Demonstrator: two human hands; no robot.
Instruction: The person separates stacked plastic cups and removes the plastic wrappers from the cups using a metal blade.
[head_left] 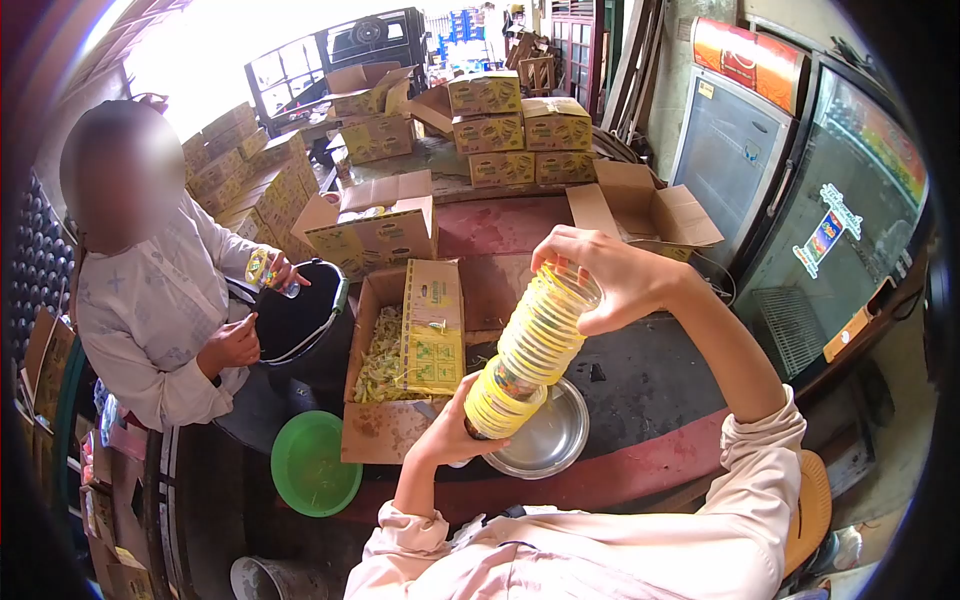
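Note:
A tall, tilted stack of clear plastic cups [535, 335] with yellow rims or bands is held between my two hands. At its upper end my right hand [615, 275] is closed, with fingers and thumb around the top cup. My left hand [450, 425] wraps the lower end, where a shorter group of yellow-rimmed cups [497, 405] sits. Printed, coloured cup walls show between the two groups. Beneath the stack stands a metal bowl [555, 440], partly hidden by the cups and my left hand.
An open carton [375, 350] holds yellow-green pieces, beside a green basin [315, 465]. At left a co-worker [165, 290] holds a small cup over a black bucket [310, 315]. More cartons [490, 130] stand behind; an open box [640, 215] and glass-door fridges [735, 140] are at right.

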